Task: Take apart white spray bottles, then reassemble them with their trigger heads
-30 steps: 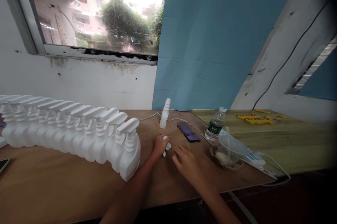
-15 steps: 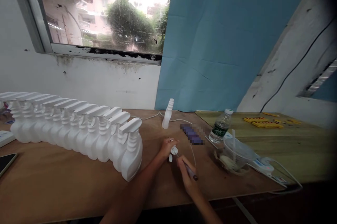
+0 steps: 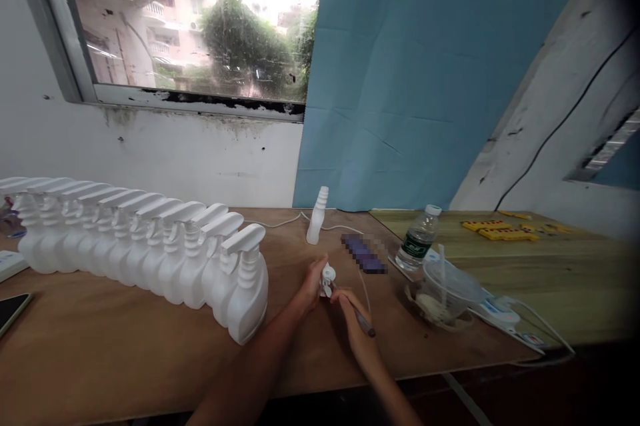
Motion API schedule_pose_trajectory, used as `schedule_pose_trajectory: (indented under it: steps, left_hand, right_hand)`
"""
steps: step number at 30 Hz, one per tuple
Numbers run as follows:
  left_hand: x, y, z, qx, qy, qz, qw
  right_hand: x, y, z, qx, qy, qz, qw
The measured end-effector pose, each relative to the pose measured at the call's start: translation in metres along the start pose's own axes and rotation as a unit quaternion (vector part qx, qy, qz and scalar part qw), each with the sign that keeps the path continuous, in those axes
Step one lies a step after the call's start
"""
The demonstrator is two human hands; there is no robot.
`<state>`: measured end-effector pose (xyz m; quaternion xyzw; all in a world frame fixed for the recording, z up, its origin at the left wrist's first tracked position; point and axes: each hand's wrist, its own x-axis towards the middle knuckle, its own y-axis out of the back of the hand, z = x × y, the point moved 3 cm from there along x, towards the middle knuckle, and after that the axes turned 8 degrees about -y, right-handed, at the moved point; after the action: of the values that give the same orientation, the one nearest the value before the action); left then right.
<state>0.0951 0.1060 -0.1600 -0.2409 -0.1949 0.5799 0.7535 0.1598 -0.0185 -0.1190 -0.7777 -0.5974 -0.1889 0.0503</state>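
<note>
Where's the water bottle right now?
In the head view, the water bottle stands right of centre, between the pixelated phone and the plastic bowl.

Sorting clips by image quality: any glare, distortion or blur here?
Head view: window blown out at its upper right; right-hand corners darken to black; the window frame leans, likely wide-angle distortion; pixelation masks the purple item; the white part in the left hand lacks fine detail.

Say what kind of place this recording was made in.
Probably a small workshop: a long row of matching white spray bottles lines the brown worktable, the right hand holds a slim tool, and the wall is stained.
</note>
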Motion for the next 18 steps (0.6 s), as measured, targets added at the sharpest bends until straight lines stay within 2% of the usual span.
schedule_pose_trajectory:
  steps: [7, 10, 14, 18]
  left_hand:
    - [0.004, 0.008, 0.006, 0.08, -0.035, 0.008, 0.996]
    - [0.005, 0.01, 0.01, 0.134, -0.06, 0.011, 0.989]
    - [0.001, 0.01, 0.018, 0.214, -0.126, 0.035, 0.968]
    - [-0.006, 0.012, 0.025, 0.278, -0.167, 0.059, 0.944]
  right_hand:
    - [0.007, 0.012, 0.009, -0.026, -0.026, 0.084, 0.996]
    - [0.009, 0.016, 0.012, -0.028, -0.038, 0.095, 0.994]
    - [0.01, 0.017, 0.014, -0.022, -0.073, 0.101, 0.992]
    - [0.008, 0.018, 0.013, -0.009, -0.075, 0.113, 0.991]
